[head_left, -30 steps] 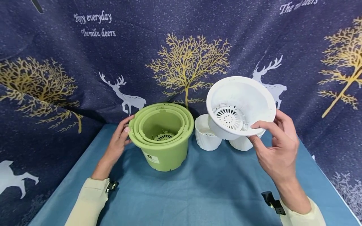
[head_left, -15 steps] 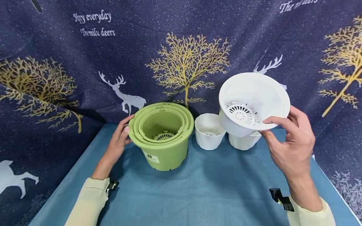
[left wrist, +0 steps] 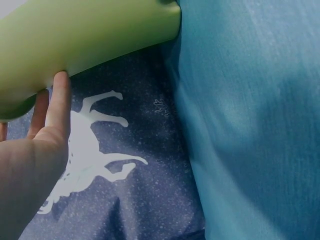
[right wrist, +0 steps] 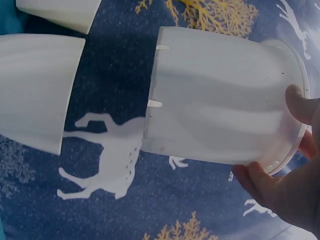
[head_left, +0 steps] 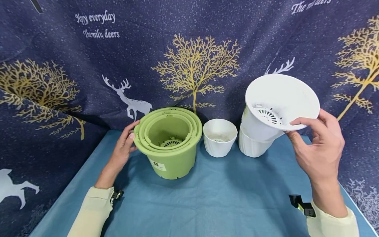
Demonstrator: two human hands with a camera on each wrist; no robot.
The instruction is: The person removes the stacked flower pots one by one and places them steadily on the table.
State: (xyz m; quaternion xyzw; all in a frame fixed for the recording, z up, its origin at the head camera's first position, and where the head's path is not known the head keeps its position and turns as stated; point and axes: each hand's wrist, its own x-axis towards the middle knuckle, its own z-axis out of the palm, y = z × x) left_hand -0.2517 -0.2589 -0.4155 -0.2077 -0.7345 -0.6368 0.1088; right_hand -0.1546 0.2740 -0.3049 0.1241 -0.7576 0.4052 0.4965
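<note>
My right hand (head_left: 321, 149) pinches the near right rim of a large white plastic flower pot (head_left: 285, 93), with slots in its base. The pot tilts with its mouth toward me, raised above the table. In the right wrist view its smooth side (right wrist: 215, 95) shows, thumb and fingers (right wrist: 260, 182) at the rim. Nested green flower pots (head_left: 177, 163) with slotted bottoms stand upright on the left. My left hand (head_left: 122, 148) rests against their left side at the rim. Straight fingers (left wrist: 61, 100) touch the green wall in the left wrist view.
Two smaller white fluted pots stand behind: one (head_left: 219, 146) beside the green nest, another (head_left: 253, 146) partly hidden behind the held pot. A blue cloth (head_left: 201, 197) covers the table. A dark blue printed curtain (head_left: 189, 19) hangs close at the back.
My right hand has carried the large white pot to the right and slightly up, uncovering the smaller white pot beside the green nest. My left hand and the green pots have stayed in place.
</note>
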